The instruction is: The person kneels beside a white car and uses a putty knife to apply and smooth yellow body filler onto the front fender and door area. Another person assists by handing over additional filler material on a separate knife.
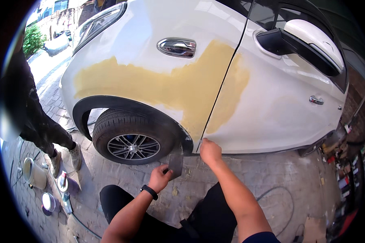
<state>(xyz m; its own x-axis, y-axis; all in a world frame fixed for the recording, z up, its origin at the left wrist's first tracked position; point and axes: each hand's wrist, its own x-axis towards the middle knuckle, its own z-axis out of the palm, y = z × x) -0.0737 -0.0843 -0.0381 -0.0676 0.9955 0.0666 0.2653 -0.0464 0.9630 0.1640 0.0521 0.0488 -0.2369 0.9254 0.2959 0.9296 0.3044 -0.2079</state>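
A white car's side fills the view, with yellow-tan body filler (150, 83) spread over the front fender and across onto the door (271, 117). My left hand (159, 178) is closed on a thin dark rectangular plate (176, 165), below the rear edge of the wheel arch and apart from the car. My right hand (210, 151) is closed at the lower end of the seam between fender and door, its fingertips close to the panel. Whatever those fingers hold, if anything, is hidden behind the hand.
A wheel (134, 146) stands left of my hands. Another person's legs (48, 125) are at the left, near a bucket (34, 174) and tubs (50, 201). A hose (290, 202) curls over the paving at right, with assorted items along the right edge. The mirror (312, 40) juts out above.
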